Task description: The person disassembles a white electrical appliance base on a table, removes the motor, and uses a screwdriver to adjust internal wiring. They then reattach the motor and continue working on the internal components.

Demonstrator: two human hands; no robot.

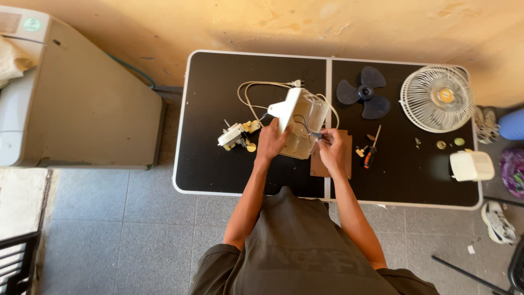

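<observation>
Head camera is looking straight down on 2 bare hands working at a black folding table (207, 169). The left hand (271, 143) is closing around the near left side of a white fan housing (303, 125), steadying it while it is standing tilted on the tabletop. The right hand (331, 150) is pressing against the housing's right side, its fingertips (323, 136) pinching narrowly on a dark wire (303, 127) that is coming out of the housing; whether a small tool is also in that pinch is too small to tell. Under the right hand a brown flat board (346, 164) is lying on the table. Just left of the left hand a small motor assembly (236, 135) with yellowish parts is sitting, and a pale power cord (256, 86) with a plug is looping beyond both hands. Just right of the right hand a screwdriver (371, 153) with an orange and black handle is lying near some loose screws. Farther right and beyond, a dark 3-blade fan propeller (364, 93) is resting flat, then a round white wire fan grille (437, 98), with a cream cover piece (471, 165) nearer the table's right edge.
</observation>
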